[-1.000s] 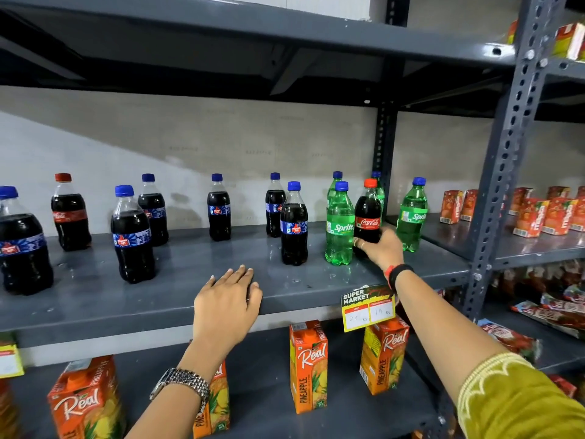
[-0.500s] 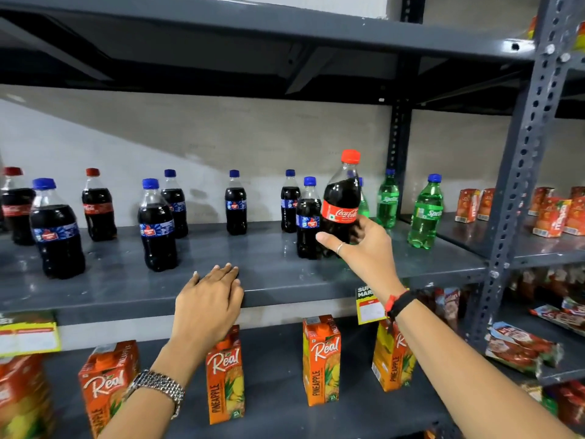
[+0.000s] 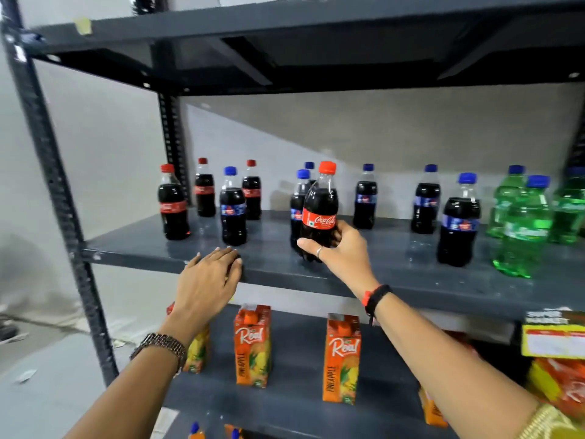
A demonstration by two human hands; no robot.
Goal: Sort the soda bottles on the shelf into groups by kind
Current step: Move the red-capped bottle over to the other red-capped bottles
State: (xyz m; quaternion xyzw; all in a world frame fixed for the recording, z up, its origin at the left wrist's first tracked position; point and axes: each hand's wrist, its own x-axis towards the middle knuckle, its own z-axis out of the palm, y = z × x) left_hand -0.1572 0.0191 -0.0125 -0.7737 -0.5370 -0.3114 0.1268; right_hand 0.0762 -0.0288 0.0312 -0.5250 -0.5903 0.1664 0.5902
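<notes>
My right hand (image 3: 340, 251) grips a red-capped Coca-Cola bottle (image 3: 320, 207) by its lower body, held just above the grey shelf (image 3: 395, 274). My left hand (image 3: 210, 277) lies flat, palm down, on the shelf's front edge. Three more red-capped cola bottles (image 3: 172, 205) stand at the shelf's left end, with a blue-capped cola bottle (image 3: 233, 215) among them. Several blue-capped cola bottles (image 3: 459, 221) stand along the middle and right. Green Sprite bottles (image 3: 522, 229) cluster at the far right, blurred.
Orange Real pineapple juice cartons (image 3: 252, 345) stand on the lower shelf. A yellow price tag (image 3: 552, 339) hangs at the shelf's right front. A dark upright post (image 3: 57, 191) bounds the rack on the left, and another shelf (image 3: 285, 26) runs overhead.
My right hand lifted the Coca-Cola bottle from among the Sprite bottles and carried it leftward along the shelf. My left hand slid left along the front edge, and the view swung left.
</notes>
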